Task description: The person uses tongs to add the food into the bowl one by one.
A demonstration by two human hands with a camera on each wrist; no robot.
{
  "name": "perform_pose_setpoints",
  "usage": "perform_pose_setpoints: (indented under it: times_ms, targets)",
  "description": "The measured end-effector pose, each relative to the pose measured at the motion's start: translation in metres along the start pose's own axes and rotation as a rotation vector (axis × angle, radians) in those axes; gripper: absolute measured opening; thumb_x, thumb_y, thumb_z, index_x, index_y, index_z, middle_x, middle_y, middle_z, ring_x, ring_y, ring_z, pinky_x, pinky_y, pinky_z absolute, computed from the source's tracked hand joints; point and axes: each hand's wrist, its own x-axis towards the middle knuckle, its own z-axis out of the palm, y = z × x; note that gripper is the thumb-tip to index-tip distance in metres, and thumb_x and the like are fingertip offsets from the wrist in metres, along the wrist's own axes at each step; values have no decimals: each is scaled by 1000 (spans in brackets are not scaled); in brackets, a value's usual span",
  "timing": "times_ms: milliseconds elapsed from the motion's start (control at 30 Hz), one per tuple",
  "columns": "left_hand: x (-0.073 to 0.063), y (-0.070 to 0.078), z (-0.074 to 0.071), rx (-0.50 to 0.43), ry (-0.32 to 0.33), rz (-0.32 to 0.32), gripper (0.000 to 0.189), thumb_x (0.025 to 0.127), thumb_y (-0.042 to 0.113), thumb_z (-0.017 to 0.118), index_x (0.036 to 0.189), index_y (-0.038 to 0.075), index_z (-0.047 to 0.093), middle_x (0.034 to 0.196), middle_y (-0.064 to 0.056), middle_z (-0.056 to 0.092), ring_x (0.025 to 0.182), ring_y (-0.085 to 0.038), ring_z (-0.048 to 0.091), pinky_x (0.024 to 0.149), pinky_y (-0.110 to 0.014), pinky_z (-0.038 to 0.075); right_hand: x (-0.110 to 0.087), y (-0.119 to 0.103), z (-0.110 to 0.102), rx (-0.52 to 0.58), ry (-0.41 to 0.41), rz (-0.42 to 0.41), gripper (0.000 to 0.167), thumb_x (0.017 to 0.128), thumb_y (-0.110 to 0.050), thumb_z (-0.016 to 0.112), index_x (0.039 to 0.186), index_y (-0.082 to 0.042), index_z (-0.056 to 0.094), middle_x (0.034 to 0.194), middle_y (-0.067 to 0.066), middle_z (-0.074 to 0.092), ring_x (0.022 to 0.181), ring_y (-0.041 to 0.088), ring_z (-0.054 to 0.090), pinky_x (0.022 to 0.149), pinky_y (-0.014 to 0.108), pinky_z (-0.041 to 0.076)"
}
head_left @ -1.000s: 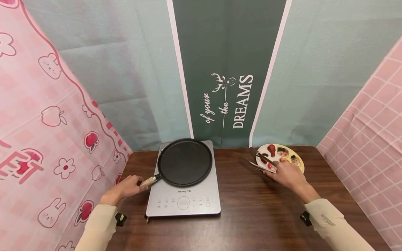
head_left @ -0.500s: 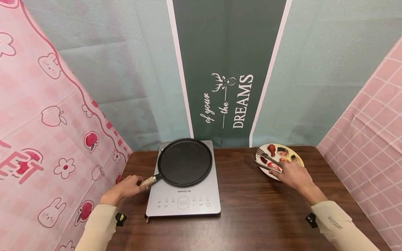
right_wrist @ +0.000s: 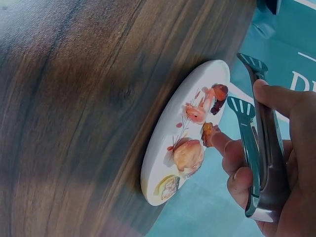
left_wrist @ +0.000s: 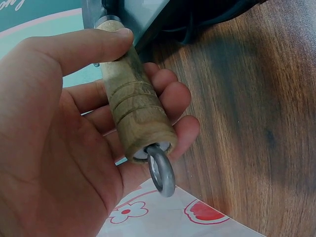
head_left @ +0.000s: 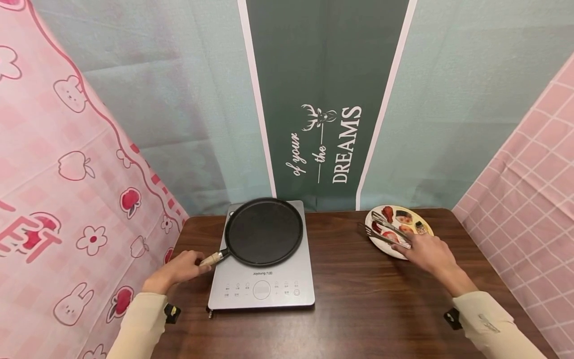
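My left hand (head_left: 181, 269) grips the wooden handle (left_wrist: 133, 98) of a flat black frying pan (head_left: 264, 232), its thumb laid along the top in the left wrist view. The pan sits on a silver induction cooktop (head_left: 242, 296). In my right hand (head_left: 432, 254) is a pair of metal tongs (right_wrist: 269, 153) with slotted ends, their arms spread apart and nothing between the tips. The tongs reach over the left part of a white and yellow plate (right_wrist: 160, 133). On it lie several food pieces, among them a drumstick (head_left: 387, 214) and a shrimp-like pink piece (right_wrist: 195, 113).
The brown wooden table (head_left: 345, 299) runs between cooktop and plate. A grey-green curtain (head_left: 202, 124) hangs behind its back edge. Pink printed cloth (head_left: 103, 199) closes off the left side, and a pink checked one (head_left: 529, 199) the right.
My right hand has moved right and slightly toward me with the tongs, whose tips now overlap the plate more. My left hand and the pan have stayed put.
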Motion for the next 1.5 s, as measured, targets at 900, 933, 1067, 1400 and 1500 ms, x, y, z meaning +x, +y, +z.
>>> perform_pose_setpoints:
  times_ms: [900, 933, 1067, 1400, 1500]
  targets:
    - [-1, 1, -2, 13, 10, 8, 18, 96, 24, 74, 89, 9, 68, 70, 1, 56, 64, -14, 50, 61, -31, 41, -13, 13, -5, 21, -18, 42, 57, 95, -53, 72, 109, 2, 73, 95, 37, 70, 73, 52, 67, 59, 63, 50]
    - [0, 1, -2, 17, 13, 16, 18, 96, 24, 74, 89, 9, 68, 71, 2, 55, 64, -14, 50, 61, -31, 41, -13, 14, -6, 20, -22, 44, 57, 95, -54, 72, 109, 2, 74, 95, 37, 70, 73, 52, 67, 59, 63, 50]
    - [0, 1, -1, 22, 16, 26, 18, 95, 23, 74, 86, 10, 67, 70, 2, 55, 65, -14, 50, 61, -32, 41, -14, 15, -5, 9, -36, 52, 60, 95, -54, 72, 112, 4, 73, 95, 40, 68, 75, 55, 67, 60, 63, 51]
    - [0, 3, -3, 22, -3, -2, 18, 96, 24, 74, 93, 8, 69, 75, 0, 58, 67, -15, 52, 63, -33, 43, -14, 12, -3, 42, -19, 36, 46, 96, -48, 72, 99, -3, 76, 90, 33, 70, 71, 47, 67, 58, 61, 49]
    - [-1, 4, -3, 17, -3, -7, 17, 96, 23, 74, 92, 7, 69, 74, 0, 58, 67, -15, 52, 63, -33, 43, -14, 10, -3, 50, -20, 27, 40, 97, -45, 72, 95, -5, 77, 88, 31, 70, 70, 45, 66, 57, 61, 49]
